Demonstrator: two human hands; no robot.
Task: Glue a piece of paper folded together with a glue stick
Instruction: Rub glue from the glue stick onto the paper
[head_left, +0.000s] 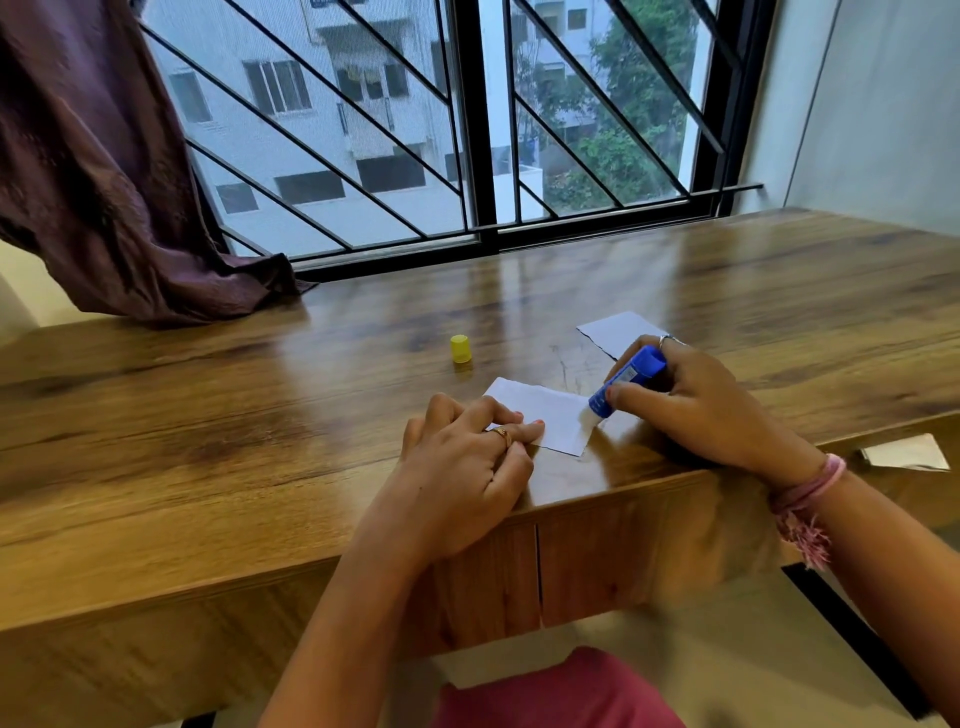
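Gluing underway: left hand (470, 457) fingers flat on paper (545, 415); right hand (696, 405) pinching uncapped glue stick (626, 382) at paper's right edge; folding pending.

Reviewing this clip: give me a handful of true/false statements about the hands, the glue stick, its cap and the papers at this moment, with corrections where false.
1. The right hand grips the blue glue stick with its tip down at the right edge of the folded paper. True.
2. The yellow cap is on the glue stick. False: it stands alone on the table, beyond the folded paper.
3. The left hand rests on the folded paper, pressing it down. True.
4. A second piece of paper lies beyond the right hand. True.
5. The left hand holds the cap. False: it holds nothing; its fingers lie on the folded paper.
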